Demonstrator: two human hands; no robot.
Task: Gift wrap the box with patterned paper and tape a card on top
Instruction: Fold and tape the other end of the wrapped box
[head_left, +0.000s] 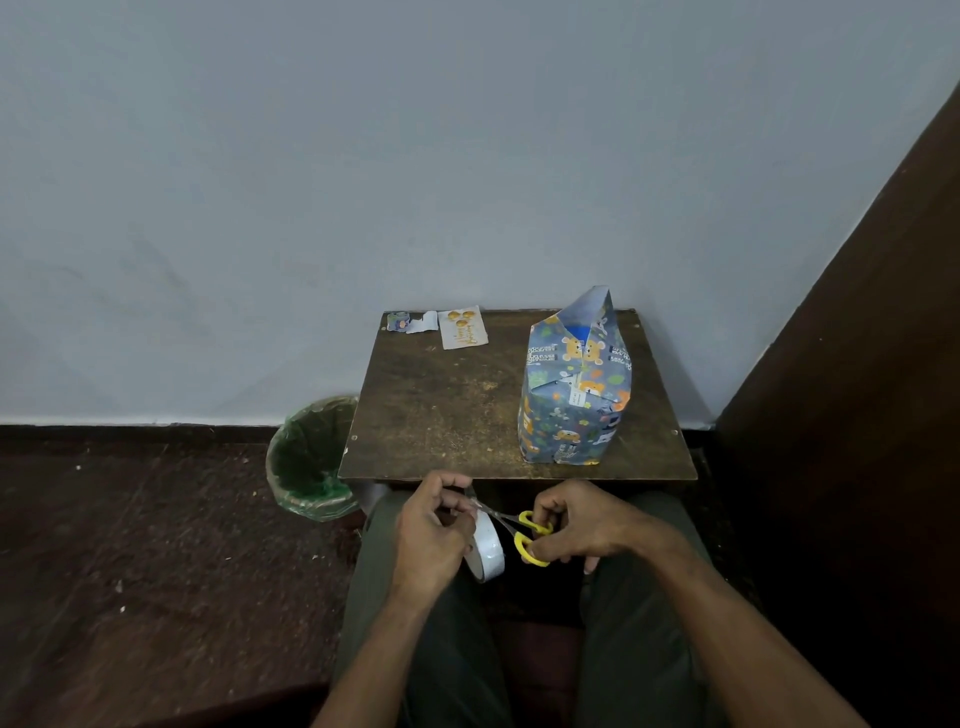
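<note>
From my seat at the head view I see both hands working just below the near edge of the small brown table (441, 415), over the lap. My left hand (431, 535) has its fingers curled round the roll of clear tape (488, 551), which stands on edge against the palm; the fingertips seem to pinch a short pulled-out end near the table edge, but that strip is transparent and I cannot make out where it stops. My right hand (582, 525) grips the yellow-handled scissors (524, 535), fingers through or around the loops; the loops are partly covered, so I cannot tell which fingers sit inside. The blades point up and left toward the left fingertips and look slightly apart, though their tips are lost behind those fingers. The box (574, 395), wrapped in blue patterned paper with orange bears, stands on the right half of the table, well apart from both hands. Its upper end faces me with folded flaps and 1 pointed flap sticking up unsealed; a small pale piece on the seam may be tape, too small to be sure. At the far left corner of the table lies the card (462, 327), pale with gold marks, its lettering unreadable, and just beside it 1 paper scrap (413, 322). A green-lined bin (311, 457) stands on the floor left of the table, partly hidden by the tabletop.
</note>
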